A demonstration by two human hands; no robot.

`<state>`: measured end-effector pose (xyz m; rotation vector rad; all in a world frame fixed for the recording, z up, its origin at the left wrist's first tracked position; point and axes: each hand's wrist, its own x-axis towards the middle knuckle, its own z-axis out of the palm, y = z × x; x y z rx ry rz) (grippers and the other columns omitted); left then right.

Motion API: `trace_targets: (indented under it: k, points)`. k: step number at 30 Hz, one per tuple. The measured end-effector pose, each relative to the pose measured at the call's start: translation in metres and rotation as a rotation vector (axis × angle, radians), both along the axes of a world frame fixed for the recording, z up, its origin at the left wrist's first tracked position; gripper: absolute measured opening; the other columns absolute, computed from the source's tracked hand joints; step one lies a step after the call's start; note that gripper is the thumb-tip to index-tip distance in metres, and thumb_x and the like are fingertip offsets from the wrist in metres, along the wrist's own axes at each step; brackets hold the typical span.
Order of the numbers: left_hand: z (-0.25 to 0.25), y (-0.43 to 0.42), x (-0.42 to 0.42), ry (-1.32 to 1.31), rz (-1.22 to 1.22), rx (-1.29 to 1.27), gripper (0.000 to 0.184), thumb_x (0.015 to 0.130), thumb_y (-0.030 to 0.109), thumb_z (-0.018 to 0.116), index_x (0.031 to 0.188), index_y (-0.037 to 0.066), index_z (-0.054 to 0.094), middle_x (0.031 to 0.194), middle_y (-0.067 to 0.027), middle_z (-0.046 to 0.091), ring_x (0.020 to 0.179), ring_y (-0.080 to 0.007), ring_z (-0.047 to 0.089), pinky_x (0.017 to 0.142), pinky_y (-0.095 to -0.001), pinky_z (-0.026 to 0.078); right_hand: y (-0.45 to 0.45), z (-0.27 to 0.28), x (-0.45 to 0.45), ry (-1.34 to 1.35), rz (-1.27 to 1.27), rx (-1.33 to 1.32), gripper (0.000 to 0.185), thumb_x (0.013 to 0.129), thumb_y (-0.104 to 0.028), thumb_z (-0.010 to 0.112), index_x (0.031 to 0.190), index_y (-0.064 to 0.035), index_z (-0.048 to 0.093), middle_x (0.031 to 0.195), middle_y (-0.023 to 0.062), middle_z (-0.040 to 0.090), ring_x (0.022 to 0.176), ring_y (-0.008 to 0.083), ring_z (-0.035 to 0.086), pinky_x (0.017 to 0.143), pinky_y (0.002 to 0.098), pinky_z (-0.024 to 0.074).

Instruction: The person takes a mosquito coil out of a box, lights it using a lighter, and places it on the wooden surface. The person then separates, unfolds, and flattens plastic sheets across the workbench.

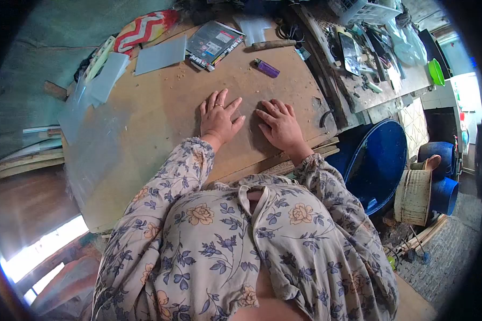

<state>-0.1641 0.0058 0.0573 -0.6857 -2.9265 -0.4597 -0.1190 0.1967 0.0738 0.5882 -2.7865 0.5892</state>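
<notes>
My left hand [220, 116] lies flat on the wooden tabletop [166, 128], fingers spread, with a ring on one finger. To its right, my right hand [280, 124] also rests palm down on the table with its fingers apart. Neither hand holds anything. Beyond my right hand lies a purple lighter [266, 68]. Farther back sits a dark printed packet [215, 44] with "VAPE" lettering, and a knife-like tool with a worn handle [270, 45] lies to the right of it.
Translucent plastic sheets [160, 55] lie at the back left, near a red and white zigzag-patterned bag [144, 31]. A cluttered side bench [377, 99] stands at right, carrying a phone-like dark slab [349, 52]. Below it are a large blue tub [377, 160] and a pale bucket [414, 198].
</notes>
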Motion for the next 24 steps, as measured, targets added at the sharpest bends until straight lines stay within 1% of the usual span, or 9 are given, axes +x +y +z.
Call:
trace_targets:
  k: [8,14,21,24]
  points:
    - [-0.0004,-0.0017,-0.0009,-0.004,-0.012,-0.025,0.047,0.072,0.036,0.053,0.117,0.022,0.046,0.128,-0.0092,0.032,0.117,-0.0276,0.026,0.096,-0.0443,0.017,-0.0009,-0.001,0.0011,0.028,-0.009,-0.005,0.03,0.07,-0.021,0.055,0.099,-0.0128,0.057,0.111,0.0058,0.049,0.104,0.026,0.041,0.086,0.0386,0.0313]
    - [0.0017,-0.0007,0.0004,0.009,-0.01,-0.017,0.049,0.072,0.036,0.054,0.117,0.019,0.045,0.127,-0.0096,0.032,0.116,-0.0279,0.027,0.094,-0.0436,0.018,-0.0008,-0.0022,0.0001,0.024,-0.003,-0.009,0.03,0.07,-0.021,0.055,0.099,-0.013,0.057,0.111,0.0057,0.049,0.104,0.0261,0.041,0.085,0.0387,0.0316]
    - [0.0022,0.0,0.0016,0.002,0.002,-0.036,0.05,0.072,0.037,0.053,0.118,0.02,0.044,0.129,-0.0101,0.03,0.118,-0.0282,0.025,0.095,-0.0448,0.017,-0.0007,-0.0004,0.0015,0.01,0.0,0.001,0.03,0.071,-0.02,0.055,0.1,-0.0135,0.056,0.111,0.0053,0.049,0.103,0.0261,0.042,0.085,0.0387,0.0317]
    - [0.0026,0.0008,0.0011,-0.012,0.013,-0.048,0.051,0.072,0.036,0.054,0.119,0.02,0.044,0.129,-0.0101,0.029,0.118,-0.0283,0.024,0.095,-0.045,0.017,-0.0007,0.0013,0.002,-0.03,0.001,-0.019,0.033,0.07,-0.018,0.056,0.102,-0.0112,0.055,0.113,0.0069,0.048,0.106,0.0275,0.04,0.088,0.0406,0.0299]
